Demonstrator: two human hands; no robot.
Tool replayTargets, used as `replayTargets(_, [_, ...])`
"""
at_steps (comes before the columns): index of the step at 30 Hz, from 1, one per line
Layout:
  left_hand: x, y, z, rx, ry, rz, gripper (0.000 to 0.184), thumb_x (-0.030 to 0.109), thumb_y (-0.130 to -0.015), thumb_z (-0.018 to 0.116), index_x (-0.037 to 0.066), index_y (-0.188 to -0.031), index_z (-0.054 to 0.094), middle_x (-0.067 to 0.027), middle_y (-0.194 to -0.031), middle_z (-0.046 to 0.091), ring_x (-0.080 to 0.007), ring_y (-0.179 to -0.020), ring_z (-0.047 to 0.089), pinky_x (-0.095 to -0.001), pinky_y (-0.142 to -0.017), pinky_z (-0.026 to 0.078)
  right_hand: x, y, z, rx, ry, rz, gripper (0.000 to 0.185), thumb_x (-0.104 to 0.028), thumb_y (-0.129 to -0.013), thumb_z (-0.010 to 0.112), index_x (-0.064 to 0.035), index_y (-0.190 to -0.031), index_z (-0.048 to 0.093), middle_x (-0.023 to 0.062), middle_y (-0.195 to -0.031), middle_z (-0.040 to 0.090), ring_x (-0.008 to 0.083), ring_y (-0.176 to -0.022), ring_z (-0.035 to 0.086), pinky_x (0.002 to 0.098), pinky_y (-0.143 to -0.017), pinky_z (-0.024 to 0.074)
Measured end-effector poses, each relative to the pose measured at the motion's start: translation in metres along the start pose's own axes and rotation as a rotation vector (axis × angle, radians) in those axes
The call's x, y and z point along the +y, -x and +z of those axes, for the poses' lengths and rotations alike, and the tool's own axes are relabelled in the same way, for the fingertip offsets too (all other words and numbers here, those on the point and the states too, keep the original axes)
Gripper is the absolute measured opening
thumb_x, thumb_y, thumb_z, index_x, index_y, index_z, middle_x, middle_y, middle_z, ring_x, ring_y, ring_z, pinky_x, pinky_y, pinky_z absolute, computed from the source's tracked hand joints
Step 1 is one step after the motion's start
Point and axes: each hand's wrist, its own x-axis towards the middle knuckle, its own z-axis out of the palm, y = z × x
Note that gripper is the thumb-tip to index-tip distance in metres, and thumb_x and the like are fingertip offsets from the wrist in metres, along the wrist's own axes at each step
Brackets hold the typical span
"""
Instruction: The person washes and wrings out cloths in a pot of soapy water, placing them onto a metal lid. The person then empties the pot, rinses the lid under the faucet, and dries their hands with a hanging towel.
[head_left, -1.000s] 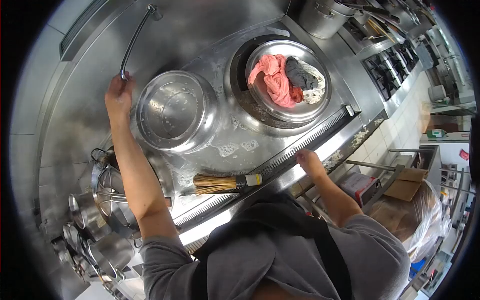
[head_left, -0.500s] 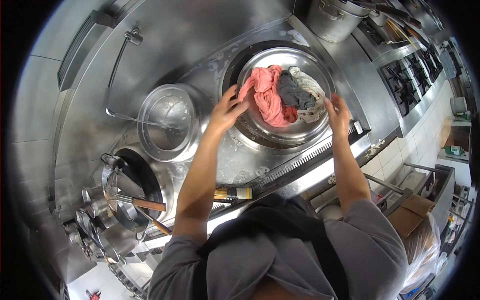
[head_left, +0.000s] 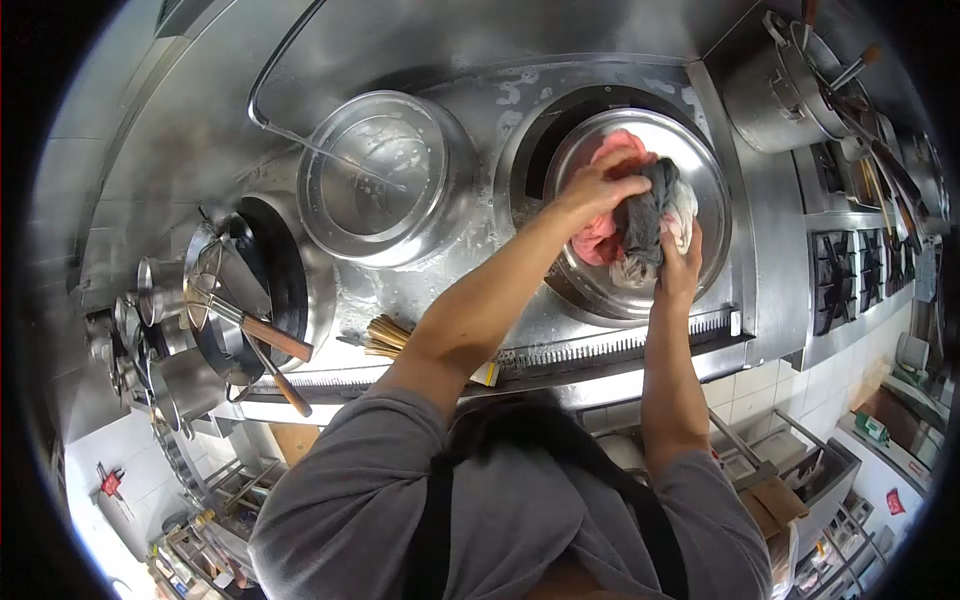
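A wide metal basin [head_left: 712, 262] sits over the round burner opening on the right of the steel counter. Bunched in it are a pink cloth [head_left: 592, 247], a dark grey cloth [head_left: 642, 222] and a whitish cloth [head_left: 684, 206]. My left hand [head_left: 606, 188] grips the bundle from its left side, fingers over the pink cloth and thumb against the grey one. From the lower right, my right hand [head_left: 680, 262] presses on the whitish cloth and the bundle, its fingers partly hidden by the fabric.
Water runs from a thin bent tap [head_left: 262, 92] into a large metal pot [head_left: 318, 225]. On the left stands a black wok [head_left: 292, 250] with strainers and wooden-handled tools. A brush of wooden sticks [head_left: 388, 335] lies at the front edge. Another tall pot [head_left: 765, 105] stands back right.
Both hands have come off the basin's sides and closed on the cloths, which are now gathered into a tighter bundle. The view has swung, so the pot and basin appear shifted.
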Motion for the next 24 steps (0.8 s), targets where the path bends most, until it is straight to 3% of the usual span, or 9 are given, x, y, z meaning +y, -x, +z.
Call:
replayTargets(5, [0.101, 0.071, -0.066, -0.01, 0.061, 0.26, 0.051, 0.008, -0.084, 0.06, 0.004, -0.133, 0.047, -0.01, -0.139, 0.048, -0.0213, -0.132, 0.039, -0.0354, -0.11, 0.026, -0.066, 0.046, 0.102, -0.208, 0.268, -0.065, 0.072, -0.021, -0.077, 0.077, 0.0056, -0.134, 0.042, 0.0132, -0.112, 0.059, 0.0185, -0.101, 0.057, 0.0312, -0.089, 0.0457])
replayTargets(8, [0.152, 0.127, -0.117, 0.24, 0.126, 0.376, 0.045, -0.002, -0.082, 0.059, 0.005, -0.126, 0.049, -0.0143, -0.132, 0.053, -0.0229, -0.125, 0.048, -0.0326, -0.104, 0.035, -0.045, 0.051, 0.165, -0.37, 0.546, -0.156, 0.096, -0.048, -0.066, 0.078, 0.0017, -0.139, 0.039, 0.0266, -0.13, 0.051, 0.0368, -0.124, 0.049, 0.0392, -0.103, 0.0379])
replayTargets(10, [0.167, 0.151, -0.159, 0.408, 0.2, 0.433, 0.028, -0.002, -0.085, 0.057, -0.004, -0.114, 0.057, -0.0167, -0.123, 0.06, -0.0226, -0.115, 0.055, -0.0333, -0.101, 0.04, -0.031, 0.062, 0.217, -0.504, 0.609, -0.344, 0.084, -0.042, -0.071, 0.076, 0.0001, -0.136, 0.044, 0.0237, -0.129, 0.054, 0.033, -0.117, 0.053, 0.0365, -0.1, 0.0395])
replayTargets(14, [0.146, 0.172, -0.276, 0.635, -0.019, 0.483, 0.025, -0.005, -0.08, 0.063, -0.002, -0.105, 0.062, -0.017, -0.113, 0.064, -0.0233, -0.099, 0.063, -0.0352, -0.089, 0.05, -0.021, 0.092, 0.266, -0.696, 0.55, -0.403, 0.062, -0.03, -0.077, 0.075, -0.0027, -0.128, 0.054, 0.0164, -0.131, 0.052, 0.0247, -0.11, 0.058, 0.0318, -0.082, 0.0508])
replayTargets(17, [0.138, 0.175, -0.327, 0.721, -0.733, 0.326, 0.022, 0.0, -0.075, 0.065, 0.001, -0.097, 0.067, -0.0105, -0.096, 0.07, -0.018, -0.086, 0.066, -0.0312, -0.08, 0.052, -0.03, 0.117, 0.243, -0.736, 0.439, -0.34, 0.047, -0.022, -0.082, 0.072, -0.0024, -0.122, 0.059, 0.0119, -0.12, 0.06, 0.0188, -0.1, 0.062, 0.0283, -0.076, 0.0527])
replayTargets(19, [0.142, 0.172, -0.336, 0.574, -0.919, 0.219, 0.019, 0.008, -0.074, 0.066, 0.004, -0.092, 0.07, -0.0087, -0.087, 0.071, -0.0179, -0.081, 0.067, -0.0298, -0.077, 0.052, -0.012, 0.125, 0.194, -0.716, 0.657, -0.103, 0.044, -0.028, -0.082, 0.071, -0.0065, -0.119, 0.062, 0.0139, -0.117, 0.063, 0.026, -0.099, 0.065, 0.0349, -0.08, 0.0525])
replayTargets(21, [0.134, 0.163, -0.354, 0.458, -1.102, 0.208, 0.021, 0.013, -0.075, 0.068, 0.004, -0.095, 0.07, -0.0081, -0.089, 0.071, -0.016, -0.082, 0.067, -0.0293, -0.076, 0.052, 0.029, 0.138, 0.126, -0.71, 0.852, -0.335, 0.038, -0.026, -0.083, 0.068, -0.0051, -0.114, 0.064, 0.0165, -0.101, 0.069, 0.0251, -0.088, 0.068, 0.0346, -0.078, 0.0515])
replayTargets(22, [0.131, 0.155, -0.36, 0.329, -1.289, 0.188, 0.025, 0.018, -0.077, 0.069, 0.004, -0.098, 0.07, -0.0075, -0.092, 0.072, -0.0142, -0.084, 0.066, -0.0288, -0.075, 0.051, 0.023, 0.155, 0.1, -0.655, 1.057, -0.102, 0.036, -0.027, -0.083, 0.068, -0.0038, -0.11, 0.065, 0.0172, -0.092, 0.07, 0.0256, -0.084, 0.069, 0.0342, -0.075, 0.0515])
replayTargets(24, [0.143, 0.141, -0.348, 0.393, -1.102, 0.1, 0.023, 0.019, -0.079, 0.068, 0.004, -0.097, 0.07, -0.0078, -0.093, 0.071, -0.0156, -0.086, 0.066, -0.0298, -0.076, 0.051, 0.021, 0.188, 0.054, -0.525, 1.139, 0.172, 0.034, -0.027, -0.083, 0.068, -0.0026, -0.106, 0.067, 0.0151, -0.083, 0.07, 0.0208, -0.074, 0.069, 0.0328, -0.064, 0.0522])
